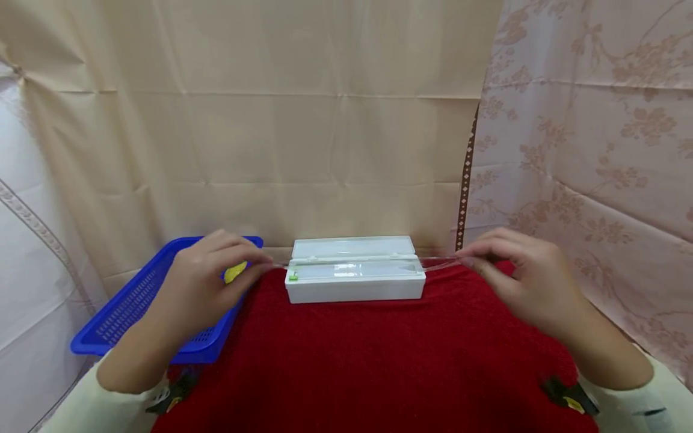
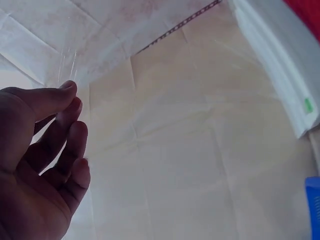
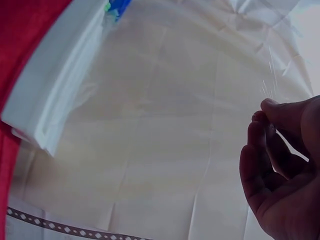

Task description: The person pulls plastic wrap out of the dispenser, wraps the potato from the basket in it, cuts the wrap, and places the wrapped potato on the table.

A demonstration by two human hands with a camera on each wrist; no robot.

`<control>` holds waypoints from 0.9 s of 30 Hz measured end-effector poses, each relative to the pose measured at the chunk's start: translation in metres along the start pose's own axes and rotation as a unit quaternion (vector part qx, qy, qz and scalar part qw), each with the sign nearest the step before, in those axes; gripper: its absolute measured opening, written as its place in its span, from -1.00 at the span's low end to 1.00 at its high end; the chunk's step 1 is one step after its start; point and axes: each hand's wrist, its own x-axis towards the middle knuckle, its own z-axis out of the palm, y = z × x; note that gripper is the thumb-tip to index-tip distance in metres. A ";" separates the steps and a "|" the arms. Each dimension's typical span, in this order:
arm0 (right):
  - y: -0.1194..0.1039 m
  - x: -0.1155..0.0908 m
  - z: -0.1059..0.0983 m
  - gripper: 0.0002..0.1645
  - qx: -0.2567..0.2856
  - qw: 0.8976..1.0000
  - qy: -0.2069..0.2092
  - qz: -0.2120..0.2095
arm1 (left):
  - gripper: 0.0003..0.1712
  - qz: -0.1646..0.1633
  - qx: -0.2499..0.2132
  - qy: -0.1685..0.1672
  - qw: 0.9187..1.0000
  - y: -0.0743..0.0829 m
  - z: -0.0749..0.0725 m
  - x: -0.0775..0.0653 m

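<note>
The left hand (image 1: pixel 206 273), left of centre, and the right hand (image 1: pixel 527 276), right of centre, each pinch film (image 1: pixel 441 263) between thumb and fingertips, apparently to keep it spread. Both hands angle inward, knuckles uppermost. The basket (image 1: pixel 130 307), lower left, is partly hidden by the left hand. Farther off, mid-frame, the box (image 1: pixel 354 291) rests on red cloth (image 1: pixel 379 367), lid (image 1: pixel 354 245) back, probably for access; I cannot tell whether the film joins it.

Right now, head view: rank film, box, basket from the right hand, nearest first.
1. Film: pinched by the right hand, reaching toward its left.
2. Box: to that hand's left, mid-view, lid up.
3. Basket: farthest, left side of the view, past the box.
</note>
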 end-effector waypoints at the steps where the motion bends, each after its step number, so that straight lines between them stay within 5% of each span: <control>1: -0.002 -0.005 0.000 -0.58 0.004 1.000 -0.004 -0.003 | -0.77 0.004 -0.008 0.001 1.000 0.002 0.001 -0.005; 6: -0.017 -0.027 0.000 -0.45 0.054 0.998 -0.027 -0.020 | -0.80 0.004 -0.046 -0.018 0.999 0.018 0.003 -0.035; 10: -0.025 -0.049 0.003 -0.80 0.082 0.995 -0.046 -0.034 | -0.62 -0.027 -0.050 -0.070 0.996 0.032 0.005 -0.062; 12: -0.026 -0.061 0.004 -0.81 0.087 0.994 -0.057 -0.031 | -0.75 -0.034 -0.050 -0.096 0.993 0.038 0.007 -0.073; 14: -0.028 -0.072 0.005 -0.69 0.087 0.993 -0.075 -0.014 | -0.93 -0.035 -0.051 -0.118 0.991 0.042 0.010 -0.082; 18: -0.030 -0.093 0.008 -0.29 0.083 0.988 -0.131 0.026 | -0.71 -0.035 -0.056 -0.148 0.987 0.047 0.015 -0.096; 23: -0.030 -0.111 0.014 -0.39 0.112 0.974 -0.187 0.062 | -0.91 -0.019 -0.055 -0.176 0.983 0.045 0.024 -0.113; 27: -0.026 -0.123 0.022 -0.60 0.145 0.949 -0.258 0.107 | -0.79 -0.012 -0.069 -0.211 0.975 0.043 0.035 -0.127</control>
